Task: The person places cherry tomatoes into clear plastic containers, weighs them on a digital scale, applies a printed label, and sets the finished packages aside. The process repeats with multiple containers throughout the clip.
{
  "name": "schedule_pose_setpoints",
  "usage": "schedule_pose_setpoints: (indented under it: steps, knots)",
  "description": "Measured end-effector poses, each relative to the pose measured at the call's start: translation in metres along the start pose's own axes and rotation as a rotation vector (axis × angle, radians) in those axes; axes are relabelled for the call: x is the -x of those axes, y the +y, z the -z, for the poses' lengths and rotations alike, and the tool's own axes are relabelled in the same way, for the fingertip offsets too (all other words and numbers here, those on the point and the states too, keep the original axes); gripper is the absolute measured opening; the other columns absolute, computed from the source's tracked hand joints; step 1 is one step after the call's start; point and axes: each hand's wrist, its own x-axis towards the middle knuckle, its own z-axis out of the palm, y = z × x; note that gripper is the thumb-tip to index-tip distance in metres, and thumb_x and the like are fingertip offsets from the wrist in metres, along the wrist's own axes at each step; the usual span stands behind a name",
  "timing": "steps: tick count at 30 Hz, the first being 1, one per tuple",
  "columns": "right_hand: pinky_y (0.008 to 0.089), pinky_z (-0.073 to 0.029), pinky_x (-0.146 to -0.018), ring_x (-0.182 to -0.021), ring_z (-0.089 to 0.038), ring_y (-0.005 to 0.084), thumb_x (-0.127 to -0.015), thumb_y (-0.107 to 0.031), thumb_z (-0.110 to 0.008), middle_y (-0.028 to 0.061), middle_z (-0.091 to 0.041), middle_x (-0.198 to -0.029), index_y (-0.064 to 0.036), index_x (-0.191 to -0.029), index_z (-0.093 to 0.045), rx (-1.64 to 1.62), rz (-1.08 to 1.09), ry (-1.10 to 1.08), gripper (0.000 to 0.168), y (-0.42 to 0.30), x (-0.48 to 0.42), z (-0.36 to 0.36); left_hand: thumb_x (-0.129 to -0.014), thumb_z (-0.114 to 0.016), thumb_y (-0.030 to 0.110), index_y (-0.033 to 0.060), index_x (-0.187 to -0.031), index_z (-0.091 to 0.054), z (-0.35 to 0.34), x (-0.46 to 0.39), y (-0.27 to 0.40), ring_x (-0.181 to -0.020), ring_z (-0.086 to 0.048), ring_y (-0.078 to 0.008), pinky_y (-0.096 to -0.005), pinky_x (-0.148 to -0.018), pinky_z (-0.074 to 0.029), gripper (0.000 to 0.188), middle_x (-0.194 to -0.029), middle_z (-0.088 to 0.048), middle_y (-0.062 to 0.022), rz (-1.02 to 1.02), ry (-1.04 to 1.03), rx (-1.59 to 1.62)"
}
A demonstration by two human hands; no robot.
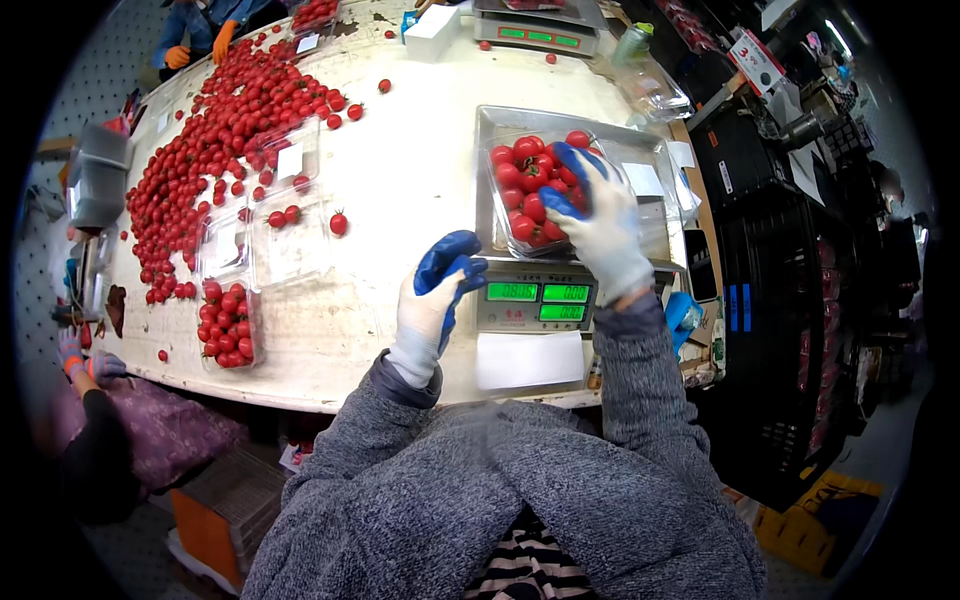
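My right hand, in a white glove with blue-coated fingers, reaches over red cherry tomatoes. They fill a clear plastic clamshell, whose lid lies open to the right with a white label. The clamshell rests in the metal pan of a digital scale with lit green displays. Thumb and forefinger are spread on the tomatoes; whether they grip one is hidden. Left of the scale, my left hand hovers with its fingers loosely curled and no object visible in it.
A large heap of cherry tomatoes covers the table's left side. Near it lie open clamshells and a filled one. Another scale stands at the back. Two co-workers' gloved hands show at left. Black crates stand right.
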Motion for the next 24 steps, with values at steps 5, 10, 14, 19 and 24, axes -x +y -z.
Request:
schedule_pose_setpoints:
  steps: [5, 10, 14, 19, 24]
  knots:
    - [0.043, -0.042, -0.087, -0.096, -0.055, 0.0306, -0.069, -0.023, -0.072, 0.0125, -0.062, -0.098, -0.01, -0.103, -0.066, 0.246, 0.063, -0.178, 0.037, 0.011, -0.028, -0.026, -0.09, -0.049, 0.005, -0.0032, -0.126, -0.047, -0.003, 0.002, 0.003, -0.104, -0.059, -0.0222, -0.0326, -0.089, -0.049, 0.037, -0.119, -0.056, -0.0151, 0.038, 0.027, -0.03]
    - [0.0414, -0.046, -0.078, -0.089, -0.059, 0.0306, -0.074, -0.022, -0.068, 0.0142, -0.062, -0.092, -0.007, -0.093, -0.068, -0.284, -0.194, -0.109, 0.024, 0.029, -0.031, -0.029, -0.09, -0.051, 0.006, -0.0033, -0.125, -0.049, -0.005, -0.001, 0.006, -0.103, -0.059, -0.021, -0.0321, -0.088, -0.048, 0.036, -0.118, -0.057, -0.0139, 0.007, 0.005, -0.06]
    - [0.0404, -0.046, -0.08, -0.089, -0.059, 0.0319, -0.076, -0.026, -0.068, 0.0164, -0.062, -0.096, -0.005, -0.1, -0.066, -0.133, -0.105, 0.011, 0.032, 0.029, -0.026, -0.027, -0.09, -0.052, 0.005, -0.0033, -0.124, -0.049, -0.011, -0.006, 0.007, -0.102, -0.059, -0.0201, -0.031, -0.086, -0.049, 0.035, -0.117, -0.057, -0.0132, -0.023, -0.032, -0.1]
    - [0.046, -0.04, -0.086, -0.098, -0.055, 0.0326, -0.072, -0.03, -0.072, 0.0118, -0.063, -0.099, -0.009, -0.096, -0.067, 0.298, 0.077, -0.159, 0.032, 0.015, -0.025, -0.04, -0.09, -0.051, 0.004, -0.0035, -0.124, -0.049, -0.018, -0.006, 0.002, -0.102, -0.059, -0.0199, -0.0303, -0.085, -0.049, 0.035, -0.116, -0.058, -0.0129, -0.036, -0.074, -0.086]
    - [0.0402, -0.045, -0.077, -0.084, -0.059, 0.0261, -0.071, -0.028, -0.069, 0.0095, -0.064, -0.084, -0.008, -0.083, -0.067, 0.116, -0.189, -0.114, 0.023, 0.01, -0.04, -0.041, -0.089, -0.052, 0.002, -0.0035, -0.125, -0.048, -0.015, 0.002, 0.003, -0.103, -0.059, -0.0204, -0.0301, -0.086, -0.049, 0.037, -0.118, -0.057, -0.0133, -0.007, -0.069, -0.087]
